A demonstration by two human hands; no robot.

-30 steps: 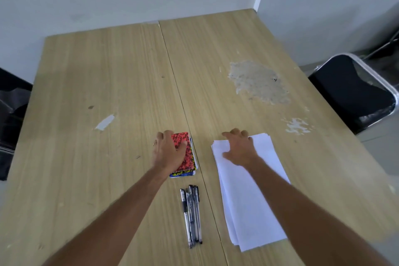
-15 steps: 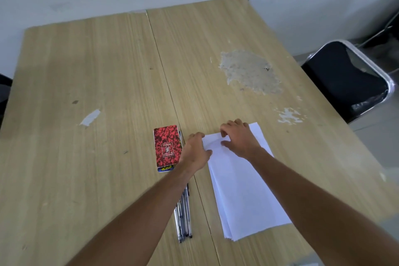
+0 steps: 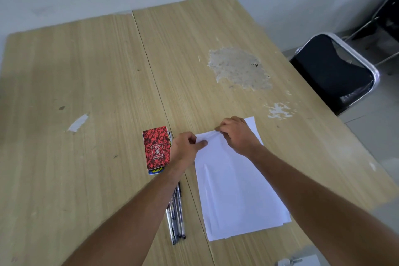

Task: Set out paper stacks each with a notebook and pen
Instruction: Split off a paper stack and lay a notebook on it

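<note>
A stack of white paper [image 3: 237, 190] lies on the wooden table [image 3: 97, 71], near the front right. My left hand [image 3: 186, 147] pinches the top sheets at the far left corner. My right hand [image 3: 238, 135] grips the same far edge, which is bunched and slightly lifted between the two hands. A small pile of notebooks [image 3: 156, 149], the top one red and black, sits just left of my left hand. Several pens [image 3: 177, 216] lie side by side nearer to me, partly hidden under my left forearm.
A black chair with a metal frame [image 3: 332, 71] stands by the table's right edge. The tabletop has a large worn patch [image 3: 237, 68] beyond the paper and a seam down the middle. White walls close off the far side.
My left hand has left the notebooks and moved right to the paper's far corner. Both hands now pinch the far edge of the top sheets, which has started to lift.
</note>
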